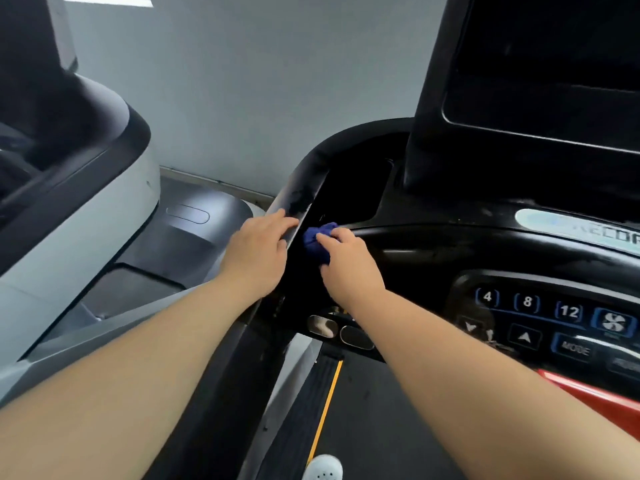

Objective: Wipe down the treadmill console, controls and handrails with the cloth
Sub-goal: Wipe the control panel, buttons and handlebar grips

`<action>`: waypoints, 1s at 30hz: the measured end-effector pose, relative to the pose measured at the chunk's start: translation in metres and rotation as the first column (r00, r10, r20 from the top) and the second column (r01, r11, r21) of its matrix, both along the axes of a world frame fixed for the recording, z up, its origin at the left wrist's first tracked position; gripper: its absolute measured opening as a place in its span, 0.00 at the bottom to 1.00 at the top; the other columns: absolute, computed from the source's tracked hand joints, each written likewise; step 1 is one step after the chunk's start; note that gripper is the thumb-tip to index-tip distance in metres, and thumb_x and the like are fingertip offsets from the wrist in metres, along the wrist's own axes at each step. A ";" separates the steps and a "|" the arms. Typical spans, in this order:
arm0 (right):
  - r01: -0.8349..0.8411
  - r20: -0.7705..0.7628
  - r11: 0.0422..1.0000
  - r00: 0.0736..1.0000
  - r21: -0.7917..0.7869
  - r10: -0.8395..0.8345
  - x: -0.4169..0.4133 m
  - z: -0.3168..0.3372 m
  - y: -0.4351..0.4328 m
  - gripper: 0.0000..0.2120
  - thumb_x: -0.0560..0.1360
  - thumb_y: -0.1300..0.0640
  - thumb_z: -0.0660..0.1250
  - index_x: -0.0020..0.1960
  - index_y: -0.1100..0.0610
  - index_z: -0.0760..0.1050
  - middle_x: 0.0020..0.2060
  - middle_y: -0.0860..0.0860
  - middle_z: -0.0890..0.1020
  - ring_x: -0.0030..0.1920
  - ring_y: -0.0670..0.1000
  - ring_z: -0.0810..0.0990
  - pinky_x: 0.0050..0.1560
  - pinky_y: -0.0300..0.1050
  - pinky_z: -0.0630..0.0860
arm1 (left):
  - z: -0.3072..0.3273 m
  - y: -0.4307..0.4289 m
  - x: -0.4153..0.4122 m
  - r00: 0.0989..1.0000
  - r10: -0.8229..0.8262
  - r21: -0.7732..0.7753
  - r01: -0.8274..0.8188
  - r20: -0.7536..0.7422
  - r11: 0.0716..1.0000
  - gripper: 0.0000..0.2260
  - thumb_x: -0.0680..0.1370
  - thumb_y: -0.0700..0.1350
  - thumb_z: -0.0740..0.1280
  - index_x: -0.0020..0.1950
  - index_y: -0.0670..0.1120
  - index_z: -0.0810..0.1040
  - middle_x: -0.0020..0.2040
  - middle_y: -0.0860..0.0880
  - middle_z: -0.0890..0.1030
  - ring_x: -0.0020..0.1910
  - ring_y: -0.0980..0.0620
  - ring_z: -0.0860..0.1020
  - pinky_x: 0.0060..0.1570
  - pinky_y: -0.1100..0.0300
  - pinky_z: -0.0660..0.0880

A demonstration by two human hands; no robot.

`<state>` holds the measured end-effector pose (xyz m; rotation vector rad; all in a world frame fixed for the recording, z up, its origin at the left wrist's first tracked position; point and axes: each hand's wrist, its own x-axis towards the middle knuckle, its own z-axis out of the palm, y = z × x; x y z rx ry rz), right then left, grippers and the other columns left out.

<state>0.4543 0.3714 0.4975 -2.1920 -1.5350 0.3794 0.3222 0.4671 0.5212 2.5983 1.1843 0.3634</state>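
Note:
A bunched blue cloth is gripped in my right hand and pressed into the dark recess on the left side of the black treadmill console. My left hand rests flat on the black left handrail, fingers extended along it, just left of the cloth. The control panel with buttons 4, 8, 12, a fan symbol and MODE lies at the lower right. The dark screen rises at the upper right.
A second grey and black treadmill stands to the left. A grey wall is behind. The running belt with a yellow line lies below, a white shoe on it. A red bar shows at the right.

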 end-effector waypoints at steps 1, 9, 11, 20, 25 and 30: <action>-0.031 0.030 0.999 0.999 -0.030 0.032 -0.008 -0.004 0.005 0.22 0.77 0.57 0.63 0.70 0.55 0.68 0.69 0.53 0.67 0.66 0.58 0.67 0.64 0.48 0.67 | -0.007 0.008 -0.004 0.999 -0.031 -0.013 0.030 -0.036 0.999 0.18 0.77 0.39 0.60 0.67 0.49 0.73 0.69 0.49 0.72 0.63 0.43 0.69 0.63 0.49 0.67; -0.112 0.010 0.993 0.994 -0.040 0.113 -0.023 -0.022 -0.001 0.15 0.70 0.63 0.66 0.56 0.57 0.75 0.56 0.55 0.71 0.54 0.59 0.72 0.49 0.53 0.75 | -0.034 0.015 -0.011 0.997 -0.068 0.090 0.064 0.048 0.994 0.15 0.78 0.39 0.60 0.63 0.46 0.77 0.68 0.48 0.74 0.61 0.41 0.71 0.59 0.47 0.67; -0.052 0.060 0.998 0.997 -0.039 0.054 -0.016 -0.016 0.003 0.14 0.70 0.63 0.67 0.54 0.57 0.73 0.54 0.55 0.71 0.52 0.58 0.72 0.45 0.51 0.75 | -0.033 0.015 -0.010 0.997 -0.066 0.139 0.059 0.046 0.988 0.16 0.76 0.40 0.58 0.60 0.46 0.78 0.65 0.48 0.76 0.56 0.40 0.73 0.54 0.47 0.70; 0.117 -0.038 0.991 0.992 -0.059 -0.120 -0.022 -0.012 0.008 0.14 0.69 0.67 0.63 0.50 0.53 0.72 0.50 0.51 0.69 0.46 0.55 0.72 0.42 0.47 0.71 | -0.031 0.032 0.004 0.981 -0.023 0.088 0.006 0.194 0.996 0.14 0.71 0.35 0.56 0.46 0.43 0.80 0.49 0.42 0.77 0.46 0.40 0.70 0.46 0.59 0.60; 0.126 -0.041 0.984 0.990 -0.126 -0.132 -0.021 -0.019 0.003 0.14 0.69 0.66 0.64 0.46 0.49 0.65 0.47 0.50 0.67 0.39 0.55 0.72 0.38 0.48 0.71 | -0.029 0.032 0.003 0.974 -0.021 0.038 0.012 0.227 0.999 0.15 0.71 0.33 0.55 0.48 0.42 0.80 0.51 0.42 0.78 0.49 0.41 0.70 0.49 0.60 0.61; 0.394 0.049 0.918 0.917 0.043 -0.396 0.007 0.000 -0.013 0.13 0.71 0.65 0.65 0.52 0.51 0.70 0.50 0.49 0.68 0.39 0.52 0.71 0.31 0.41 0.65 | -0.031 0.032 0.002 0.969 -0.016 0.035 0.008 0.246 0.999 0.15 0.71 0.31 0.57 0.48 0.42 0.80 0.53 0.43 0.78 0.50 0.41 0.69 0.51 0.60 0.62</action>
